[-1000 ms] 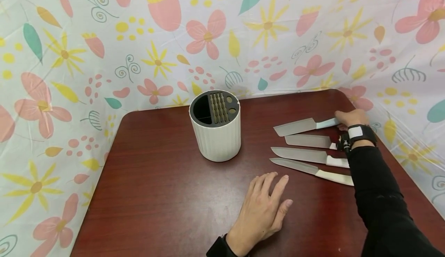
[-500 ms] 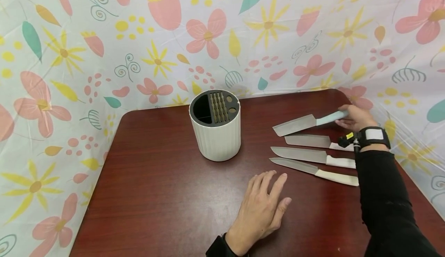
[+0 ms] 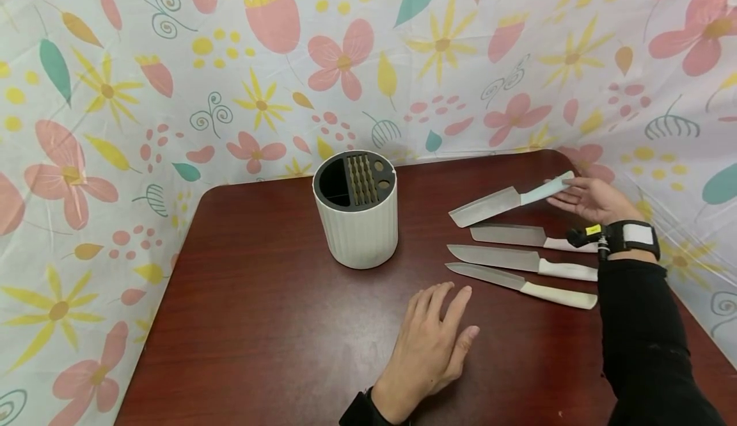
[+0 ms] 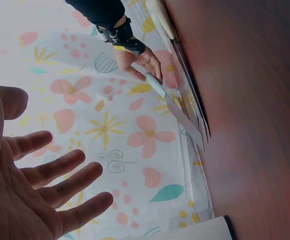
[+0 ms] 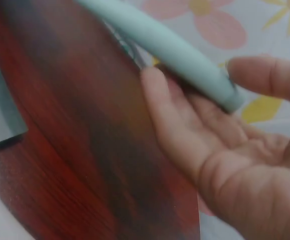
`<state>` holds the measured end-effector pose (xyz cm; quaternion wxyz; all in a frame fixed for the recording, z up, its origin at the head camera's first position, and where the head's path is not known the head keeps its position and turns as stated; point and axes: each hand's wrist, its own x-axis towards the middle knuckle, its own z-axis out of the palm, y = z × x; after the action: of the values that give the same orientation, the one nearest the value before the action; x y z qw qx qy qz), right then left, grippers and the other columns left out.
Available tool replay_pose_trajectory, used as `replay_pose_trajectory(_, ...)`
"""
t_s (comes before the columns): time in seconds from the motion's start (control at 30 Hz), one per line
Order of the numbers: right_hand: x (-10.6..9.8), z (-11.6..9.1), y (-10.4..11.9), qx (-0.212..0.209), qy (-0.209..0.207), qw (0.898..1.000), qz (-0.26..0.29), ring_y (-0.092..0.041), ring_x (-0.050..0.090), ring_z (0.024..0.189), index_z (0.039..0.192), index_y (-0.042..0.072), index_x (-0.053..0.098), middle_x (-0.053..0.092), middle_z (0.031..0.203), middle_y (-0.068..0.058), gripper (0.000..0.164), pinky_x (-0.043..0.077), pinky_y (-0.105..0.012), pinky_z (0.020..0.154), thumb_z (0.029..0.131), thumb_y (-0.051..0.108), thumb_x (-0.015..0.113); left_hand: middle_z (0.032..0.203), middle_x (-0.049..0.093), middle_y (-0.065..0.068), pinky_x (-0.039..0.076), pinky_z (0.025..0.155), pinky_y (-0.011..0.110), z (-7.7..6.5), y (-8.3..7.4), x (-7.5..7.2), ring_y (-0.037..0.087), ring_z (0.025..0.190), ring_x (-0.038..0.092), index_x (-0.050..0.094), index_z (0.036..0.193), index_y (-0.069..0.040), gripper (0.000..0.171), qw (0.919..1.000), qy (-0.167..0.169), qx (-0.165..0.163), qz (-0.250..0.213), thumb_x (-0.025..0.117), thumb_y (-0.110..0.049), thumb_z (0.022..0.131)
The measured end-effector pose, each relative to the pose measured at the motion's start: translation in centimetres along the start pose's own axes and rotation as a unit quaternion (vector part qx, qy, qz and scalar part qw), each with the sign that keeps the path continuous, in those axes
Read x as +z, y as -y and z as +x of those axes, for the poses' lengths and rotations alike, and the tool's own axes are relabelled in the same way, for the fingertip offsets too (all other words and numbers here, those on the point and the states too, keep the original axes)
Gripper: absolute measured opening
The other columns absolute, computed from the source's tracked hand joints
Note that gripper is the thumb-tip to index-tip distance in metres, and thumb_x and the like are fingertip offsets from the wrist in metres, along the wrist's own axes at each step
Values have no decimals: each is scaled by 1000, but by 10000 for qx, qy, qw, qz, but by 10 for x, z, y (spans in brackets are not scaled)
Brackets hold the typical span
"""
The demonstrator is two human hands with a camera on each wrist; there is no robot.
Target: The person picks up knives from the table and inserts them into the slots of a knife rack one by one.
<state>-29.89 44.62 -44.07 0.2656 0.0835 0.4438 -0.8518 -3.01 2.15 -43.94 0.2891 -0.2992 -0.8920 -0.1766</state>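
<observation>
At the far right of the table, my right hand [image 3: 599, 201] pinches the handle end of a kitchen knife with a pale blue handle [image 3: 544, 190]. The right wrist view has the thumb on one side of that handle [image 5: 170, 47] and the fingers under it. Its handle is raised and the blade slopes down toward the tip; whether the tip touches the table I cannot tell. My left hand [image 3: 423, 349] is held with fingers spread, nearest the front knife, and holds nothing. A white ribbed knife holder [image 3: 364, 237] with a black slotted top stands upright at the table's back middle.
Below the blue-handled knife lie a white-handled cleaver-like knife [image 3: 507, 234], another white-handled knife [image 3: 495, 256] and a cream-handled knife [image 3: 489, 274], blades pointing left. A flowered cloth [image 3: 230, 61] hangs behind and beside the dark red table [image 3: 247, 323].
The blue knife's handle has been lifted and tilted up, its blade turning slightly. My right hand has moved right and turned, its palm more upward. The left hand has barely moved.
</observation>
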Motion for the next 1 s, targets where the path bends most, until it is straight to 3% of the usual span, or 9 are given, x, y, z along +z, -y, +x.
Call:
replay_pose_trajectory(0.17, -4, 1, -5, -546, 983, 9933, 274, -29, 68, 121, 136, 12, 50, 69, 128, -13, 35, 54, -46, 104, 109, 1, 31, 133, 60, 10, 49, 104, 39, 0, 1, -1, 23, 121, 60, 52, 144, -12, 50, 10000, -15, -44, -20, 57, -38, 101)
replay_pose_trajectory(0.27, -4, 4, -6, -706, 1694, 9811, 612, -33, 63, 128, 134, 1, 54, 66, 136, -16, 42, 51, -50, 106, 109, -1, 20, 132, 61, 10, 49, 104, 39, 0, 1, -1, 23, 121, 60, 52, 144, -12, 49, 10000, -46, -58, -28, 54, -38, 102)
replay_pose_trajectory(0.4, -4, 8, -5, -757, 2344, 9662, 767, -35, 58, 134, 142, -4, 52, 60, 144, -17, 52, 47, -51, 111, 109, 0, 11, 132, 61, 10, 49, 103, 39, 0, 2, -2, 23, 120, 61, 53, 143, -12, 46, 9999, -87, -76, -23, 43, -39, 107)
replay_pose_trajectory(0.53, -3, 9, -3, -951, 2458, 9629, 581, -33, 58, 134, 147, -1, 49, 59, 147, -14, 54, 48, -49, 110, 109, 0, 12, 132, 61, 10, 49, 103, 39, 0, 2, -2, 23, 120, 60, 53, 143, -12, 47, 9999, -83, -91, -19, 42, -40, 107)
replay_pose_trajectory(0.73, 4, 7, -2, -1095, 2637, 9551, 788, -33, 56, 137, 153, 3, 43, 56, 149, -16, 54, 47, -53, 110, 108, -1, 13, 132, 61, 10, 49, 103, 39, 0, 3, -2, 23, 120, 60, 52, 144, -13, 47, 9999, -87, -87, -30, 42, -40, 107)
replay_pose_trajectory(1.0, 13, 7, -2, -1371, 2876, 9445, 796, -38, 55, 137, 146, -6, 48, 56, 147, -22, 54, 46, -57, 108, 107, -3, 10, 132, 62, 9, 49, 105, 41, 0, 4, -3, 24, 122, 60, 53, 143, -13, 46, 9999, -136, -92, 16, 41, -40, 107)
